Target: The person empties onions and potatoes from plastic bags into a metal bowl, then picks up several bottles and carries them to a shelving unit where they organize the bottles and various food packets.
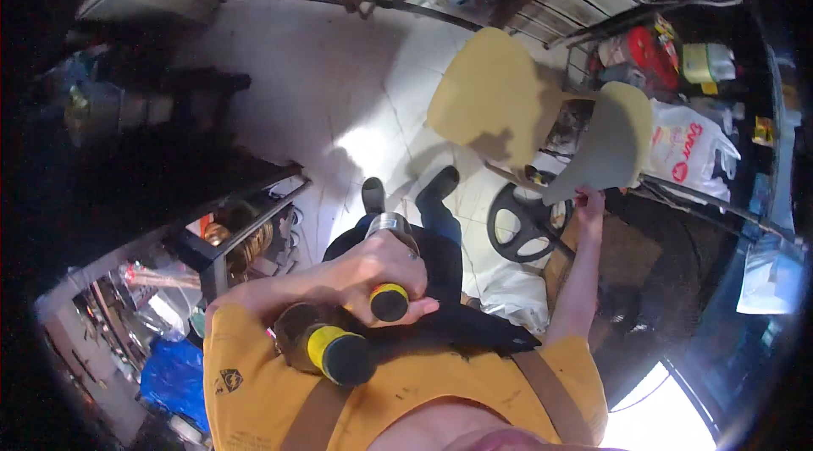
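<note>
My left hand point(387, 270) is closed around a hand-held tool with a silver metal part point(389, 223) at its front and a yellow-ringed black end point(389, 303) near my thumb. A larger yellow-and-black round end point(343, 356) lies close to my chest; its link to the tool is unclear. At the right, my right hand point(591, 198) grips the lower edge of a beige chair's curved backrest point(613, 133). The chair's rounded beige seat point(486, 95) is farther left. A black spoked wheel point(521, 222) is just left of my right forearm, near a white plastic bag point(517, 295).
A metal rack at the right holds a printed plastic bag point(689, 146), a red item point(648, 57) and a jug point(705, 62). Cluttered shelving with a blue plastic bag point(174, 381) stands at the left. My feet point(438, 184) are on the tiled floor point(292, 76).
</note>
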Tool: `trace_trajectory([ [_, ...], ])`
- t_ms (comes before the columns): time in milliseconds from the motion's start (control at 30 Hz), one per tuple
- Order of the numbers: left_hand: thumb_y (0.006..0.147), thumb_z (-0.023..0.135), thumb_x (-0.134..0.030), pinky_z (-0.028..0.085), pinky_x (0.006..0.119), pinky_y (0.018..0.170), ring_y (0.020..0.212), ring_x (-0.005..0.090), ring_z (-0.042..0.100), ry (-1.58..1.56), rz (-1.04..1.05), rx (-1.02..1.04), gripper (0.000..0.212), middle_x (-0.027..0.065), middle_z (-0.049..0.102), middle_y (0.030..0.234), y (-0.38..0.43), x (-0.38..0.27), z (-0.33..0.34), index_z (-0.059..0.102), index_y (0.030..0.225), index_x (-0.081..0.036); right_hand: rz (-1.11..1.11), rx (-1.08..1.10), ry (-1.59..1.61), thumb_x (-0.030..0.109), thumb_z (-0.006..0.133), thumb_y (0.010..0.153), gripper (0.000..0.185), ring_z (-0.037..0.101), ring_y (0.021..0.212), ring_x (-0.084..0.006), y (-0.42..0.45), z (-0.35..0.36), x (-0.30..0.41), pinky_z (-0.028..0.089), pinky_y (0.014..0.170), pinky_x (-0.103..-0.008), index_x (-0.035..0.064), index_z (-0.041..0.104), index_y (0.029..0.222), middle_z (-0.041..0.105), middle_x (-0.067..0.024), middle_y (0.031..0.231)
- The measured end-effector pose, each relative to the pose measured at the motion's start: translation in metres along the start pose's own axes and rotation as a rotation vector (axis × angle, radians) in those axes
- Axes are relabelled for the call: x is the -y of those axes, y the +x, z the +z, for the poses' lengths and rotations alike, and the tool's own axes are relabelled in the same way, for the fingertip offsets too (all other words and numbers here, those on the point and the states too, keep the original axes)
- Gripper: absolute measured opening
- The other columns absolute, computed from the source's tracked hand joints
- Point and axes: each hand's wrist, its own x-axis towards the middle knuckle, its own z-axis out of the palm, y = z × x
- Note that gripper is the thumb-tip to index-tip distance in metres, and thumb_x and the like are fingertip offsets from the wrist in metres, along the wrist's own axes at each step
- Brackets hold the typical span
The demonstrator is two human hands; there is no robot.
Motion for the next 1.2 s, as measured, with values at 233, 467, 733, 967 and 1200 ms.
trace_trajectory([
  [233, 0.071, 0.064, -0.002, 0.030, 0.035, 0.040, 0.041, 0.0253, 0.045, -0.003, -0.045, -0.081, 0.030, 0.0079, 0.044, 0.047, -0.045, -0.018, -0.009, 0.043, 0.050, -0.006, 0.101, 0.213, -0.255, 0.000, 0.059, 0.068, 0.015, 0.056, 0.059, -0.0122, -0.008, 0.105, -0.021, 0.046, 0.050, -0.0249, 0.0062, 0.057, 0.082, 0.059, -0.0033, 0.072],
  [467, 0.072, 0.063, -0.003, 0.030, 0.035, 0.041, 0.042, 0.0257, 0.045, 0.028, -0.030, -0.174, 0.030, 0.0087, 0.043, 0.047, -0.089, -0.035, -0.027, 0.043, 0.050, -0.005, 0.022, 0.524, -0.158, 0.009, 0.058, 0.074, 0.025, 0.056, 0.065, -0.0172, -0.066, 0.284, -0.109, 0.048, 0.057, -0.0295, 0.0041, 0.051, 0.098, 0.057, -0.0061, 0.082],
  [733, 0.074, 0.060, 0.002, 0.033, 0.033, 0.040, 0.041, 0.0249, 0.044, 0.163, -0.040, -0.411, 0.031, 0.0083, 0.039, 0.046, -0.152, -0.071, -0.037, 0.042, 0.049, -0.004, 0.168, 0.523, -0.194, 0.008, 0.054, 0.073, 0.039, 0.057, 0.073, -0.0204, -0.129, 0.505, -0.257, 0.052, 0.057, -0.0357, 0.0074, 0.043, 0.111, 0.055, -0.0082, 0.089],
  [967, 0.069, 0.063, 0.003, 0.029, 0.036, 0.040, 0.040, 0.0264, 0.041, 0.129, -0.114, -0.666, 0.030, 0.0088, 0.039, 0.047, -0.209, -0.074, -0.030, 0.041, 0.050, -0.004, 0.483, 0.646, -0.090, 0.014, 0.049, 0.080, 0.043, 0.055, 0.089, -0.0243, -0.260, 0.602, -0.295, 0.053, 0.063, -0.0399, 0.0106, 0.033, 0.120, 0.050, -0.0093, 0.108],
  [1200, 0.071, 0.062, 0.001, 0.035, 0.033, 0.041, 0.041, 0.0243, 0.045, 0.052, -0.176, -0.719, 0.030, 0.0087, 0.044, 0.048, -0.236, -0.078, -0.041, 0.042, 0.050, -0.003, 0.290, 0.732, -0.170, 0.022, 0.047, 0.085, 0.039, 0.056, 0.087, -0.0239, -0.313, 0.635, -0.341, 0.051, 0.065, -0.0386, 0.0102, 0.035, 0.120, 0.051, -0.0127, 0.105],
])
